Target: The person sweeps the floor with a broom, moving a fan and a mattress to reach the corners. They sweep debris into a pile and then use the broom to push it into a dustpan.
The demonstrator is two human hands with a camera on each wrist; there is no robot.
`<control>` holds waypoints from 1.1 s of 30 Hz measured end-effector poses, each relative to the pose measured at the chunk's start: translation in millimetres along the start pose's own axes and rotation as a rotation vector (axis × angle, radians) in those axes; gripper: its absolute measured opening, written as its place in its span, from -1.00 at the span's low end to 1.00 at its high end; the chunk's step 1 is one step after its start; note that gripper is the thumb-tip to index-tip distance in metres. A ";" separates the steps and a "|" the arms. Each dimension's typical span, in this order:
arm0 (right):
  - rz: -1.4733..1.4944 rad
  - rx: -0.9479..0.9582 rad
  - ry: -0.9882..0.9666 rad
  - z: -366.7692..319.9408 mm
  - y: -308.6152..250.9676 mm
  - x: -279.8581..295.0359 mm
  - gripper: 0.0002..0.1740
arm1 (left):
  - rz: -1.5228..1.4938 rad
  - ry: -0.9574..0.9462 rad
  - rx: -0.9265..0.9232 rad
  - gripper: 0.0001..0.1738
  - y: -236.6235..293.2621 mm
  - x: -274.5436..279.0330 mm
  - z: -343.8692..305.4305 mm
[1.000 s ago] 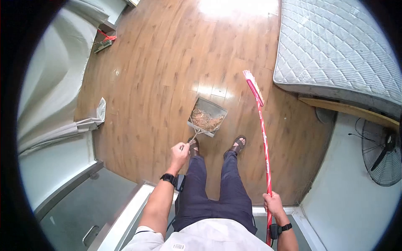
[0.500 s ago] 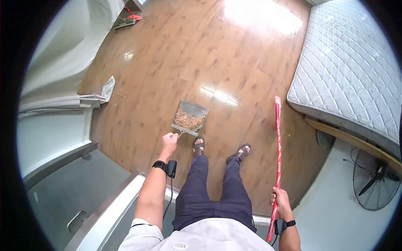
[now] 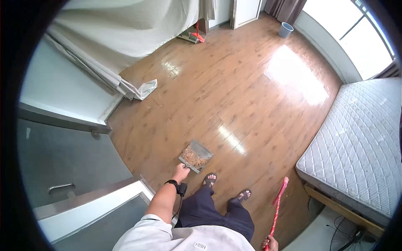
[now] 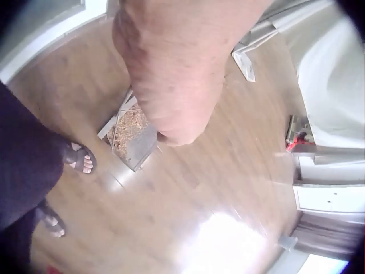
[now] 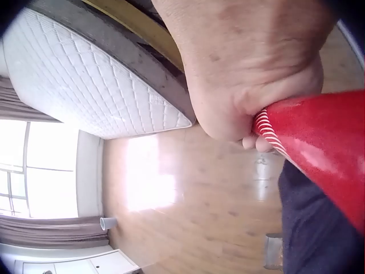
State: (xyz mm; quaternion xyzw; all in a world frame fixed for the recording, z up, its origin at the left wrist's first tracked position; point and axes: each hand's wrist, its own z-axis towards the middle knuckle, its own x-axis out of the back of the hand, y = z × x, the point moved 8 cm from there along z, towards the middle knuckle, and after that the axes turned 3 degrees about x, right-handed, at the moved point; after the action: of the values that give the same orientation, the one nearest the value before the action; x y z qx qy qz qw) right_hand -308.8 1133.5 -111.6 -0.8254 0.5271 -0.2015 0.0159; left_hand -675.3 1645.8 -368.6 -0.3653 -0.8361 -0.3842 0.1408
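My left hand [image 3: 181, 172] grips the handle of a grey dustpan [image 3: 204, 150], whose pan holds a heap of light brown shreds [image 3: 193, 159]. In the left wrist view the hand [image 4: 177, 97] covers the handle, while the pan [image 4: 144, 149] and its debris show beyond it. On the other side, my right hand [image 3: 272, 244] holds the red and white handle of a broom [image 3: 275, 218]. Its pinkish head points forward, low over the floor to the right of my feet. Up close in the right wrist view, fingers curl around the red broom handle [image 5: 325, 148].
A bare mattress [image 3: 356, 146] on a wooden frame stands to the right, with a fan [image 3: 354, 238] below it. Cloth drapes [image 3: 125, 33] hang at the left beside a glass door [image 3: 71, 163]. Farther off are a bucket [image 3: 285, 30] and a red-handled tool [image 3: 197, 37].
The head view has turned up and toward the window, bringing the bucket into sight. Both hands keep their hold; the broom's head now sits lower in view, to the right of the feet.
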 end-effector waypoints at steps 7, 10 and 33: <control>0.212 -0.038 -0.227 39.9 -29.0 -36.6 -0.69 | 0.185 0.221 -0.147 -0.65 29.3 33.6 -9.8; 0.277 -0.023 -0.313 58.5 -66.5 -59.8 -0.66 | 0.162 -0.051 -0.090 -0.67 31.2 27.5 -9.0; 0.316 0.001 -0.658 74.7 -511.8 -294.6 -0.81 | -0.392 -0.265 0.448 -0.85 176.3 -29.6 9.5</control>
State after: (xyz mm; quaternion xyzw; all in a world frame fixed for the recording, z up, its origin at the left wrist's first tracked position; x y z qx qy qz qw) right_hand 52.5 1605.0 -151.0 -0.7543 0.6149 0.0797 0.2159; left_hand -527.6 1715.2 -295.0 -0.2041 -0.9654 -0.1594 0.0309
